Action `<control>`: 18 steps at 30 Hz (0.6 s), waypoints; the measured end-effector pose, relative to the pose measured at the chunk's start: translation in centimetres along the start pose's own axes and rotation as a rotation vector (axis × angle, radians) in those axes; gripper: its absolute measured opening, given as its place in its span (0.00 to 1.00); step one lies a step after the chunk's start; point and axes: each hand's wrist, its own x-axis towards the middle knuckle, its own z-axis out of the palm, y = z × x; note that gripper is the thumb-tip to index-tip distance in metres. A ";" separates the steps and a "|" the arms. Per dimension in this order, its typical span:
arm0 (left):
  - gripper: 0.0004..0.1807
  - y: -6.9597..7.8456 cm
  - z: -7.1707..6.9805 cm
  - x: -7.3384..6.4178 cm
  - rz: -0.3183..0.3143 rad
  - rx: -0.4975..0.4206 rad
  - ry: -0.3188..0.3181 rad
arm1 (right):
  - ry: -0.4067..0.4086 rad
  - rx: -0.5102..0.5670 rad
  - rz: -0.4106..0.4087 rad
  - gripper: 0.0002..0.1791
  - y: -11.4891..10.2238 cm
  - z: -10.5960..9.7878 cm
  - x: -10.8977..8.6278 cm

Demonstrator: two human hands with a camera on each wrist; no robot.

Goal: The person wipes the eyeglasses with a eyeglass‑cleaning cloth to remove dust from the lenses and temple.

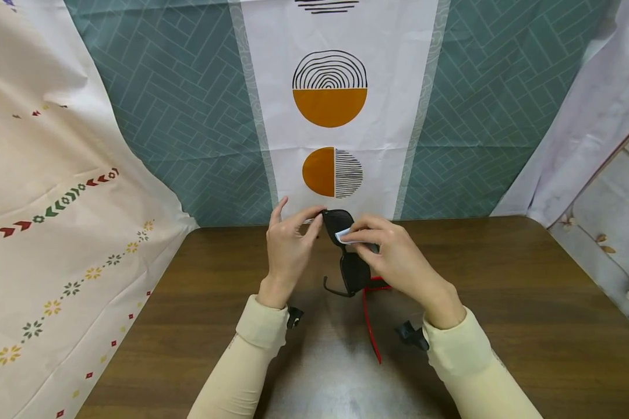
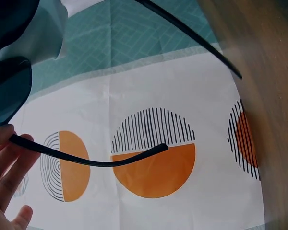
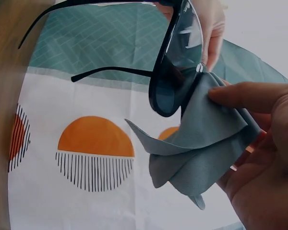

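Observation:
A pair of black sunglasses (image 1: 355, 272) with dark lenses is held up over the table, the frame upright with one lens above the other. My left hand (image 1: 289, 247) pinches its upper corner at the hinge between thumb and finger. Both temple arms stand unfolded in the left wrist view. My right hand (image 1: 400, 256) pinches a grey-blue cloth (image 3: 201, 134) between thumb and fingers. The cloth lies against the lenses near the bridge and hangs in folds. In the head view the right fingers partly cover the sunglasses.
On the brown wooden table (image 1: 199, 326) below lies a red-edged thing with a long thin red arm (image 1: 369, 329), partly hidden behind the sunglasses and right hand. A patterned cloth backdrop (image 1: 188, 116) hangs behind the table. Curtains stand at both sides.

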 end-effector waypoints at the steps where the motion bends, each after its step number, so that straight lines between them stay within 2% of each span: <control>1: 0.08 0.0 0.0 0.0 -0.004 -0.006 0.003 | -0.012 0.006 0.008 0.13 0.0 -0.1 0.0; 6: 0.08 -0.2 -0.1 0.2 -0.022 -0.029 0.003 | -0.054 0.071 0.049 0.11 0.1 -0.7 0.1; 10: 0.07 -0.2 -0.1 0.3 -0.037 -0.041 -0.010 | -0.057 0.164 0.240 0.11 0.1 -1.9 0.2; 12: 0.07 -0.2 0.0 0.2 -0.045 -0.047 -0.018 | -0.024 0.195 0.351 0.11 0.2 -2.5 0.2; 14: 0.07 -0.1 0.0 0.1 -0.051 -0.054 -0.025 | 0.040 0.205 0.414 0.11 0.4 -2.9 0.2; 16: 0.07 0.0 0.1 0.0 -0.052 -0.060 -0.033 | 0.119 0.184 0.428 0.11 0.6 -3.0 0.1; 18: 0.07 0.1 0.2 -0.2 -0.049 -0.071 -0.043 | 0.205 0.146 0.407 0.11 0.5 -2.7 0.1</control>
